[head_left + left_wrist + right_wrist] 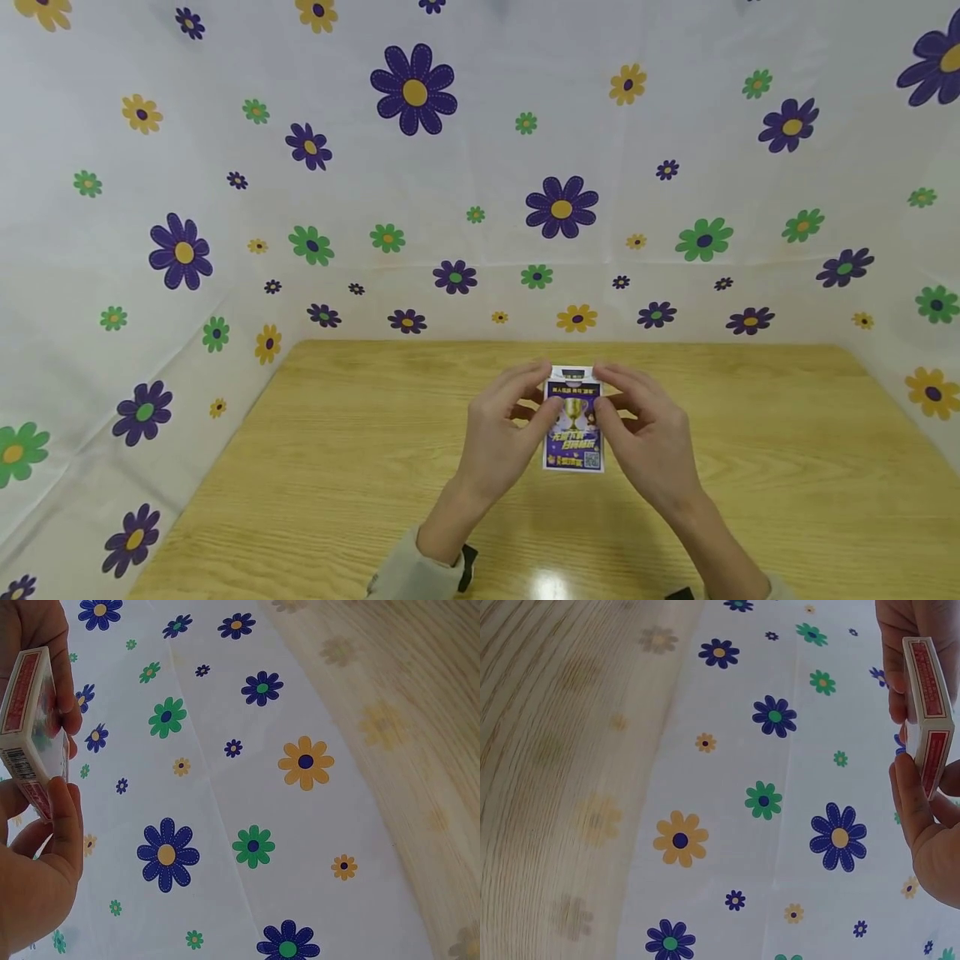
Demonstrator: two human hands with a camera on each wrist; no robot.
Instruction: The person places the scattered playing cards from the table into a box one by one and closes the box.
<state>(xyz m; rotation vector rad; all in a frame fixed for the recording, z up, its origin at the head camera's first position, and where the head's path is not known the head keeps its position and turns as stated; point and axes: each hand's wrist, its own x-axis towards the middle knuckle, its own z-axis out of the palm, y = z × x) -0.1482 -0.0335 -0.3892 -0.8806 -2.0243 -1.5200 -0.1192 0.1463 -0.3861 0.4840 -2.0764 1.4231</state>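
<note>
Wooden table (337, 467), card box (573, 425) above it, pinched between left hand (495, 433) and right hand (648, 437) fingers

Bright, even light from overhead. Glare spot on the worktop (550, 581) at the bottom edge of the head view; only soft, faint shadows under the hands. Head view is sharp in the middle, with wide-angle bending at the edges: the flowered cloth (420, 167) curves. In both wrist views the wood is soft and washed out, while the cloth print is fairly crisp.
</note>
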